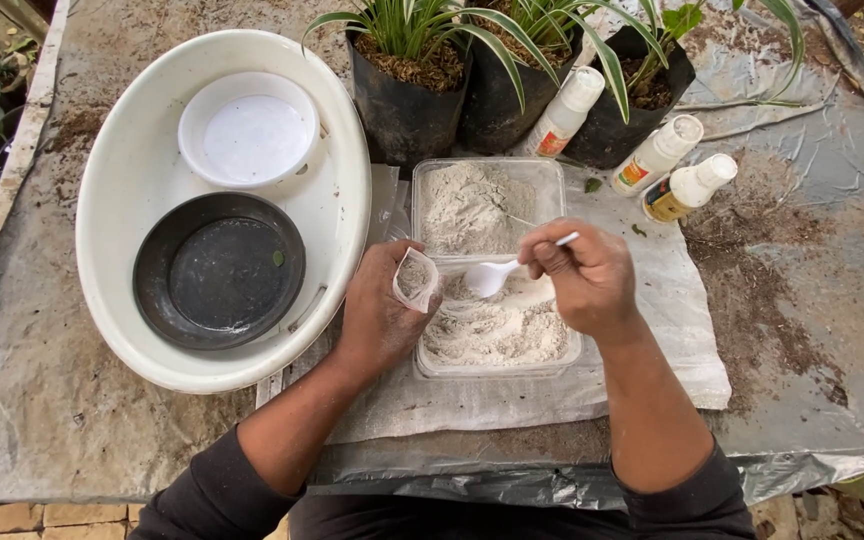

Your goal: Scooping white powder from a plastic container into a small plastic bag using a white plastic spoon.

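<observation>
Holding a little plastic bag [415, 279] open with the left hand [380, 315], fingers curled around it, right over the near tray [497, 335] of pale powder. Right hand [587, 278] pinches a white spoon [497, 274], bowl just beside the bag's mouth. A second powder tray [479, 203] sits behind, then three small bottles [657, 155] and potted plants [412, 85]. White tub [132, 180] on the left holds two saucers [219, 270].
</observation>
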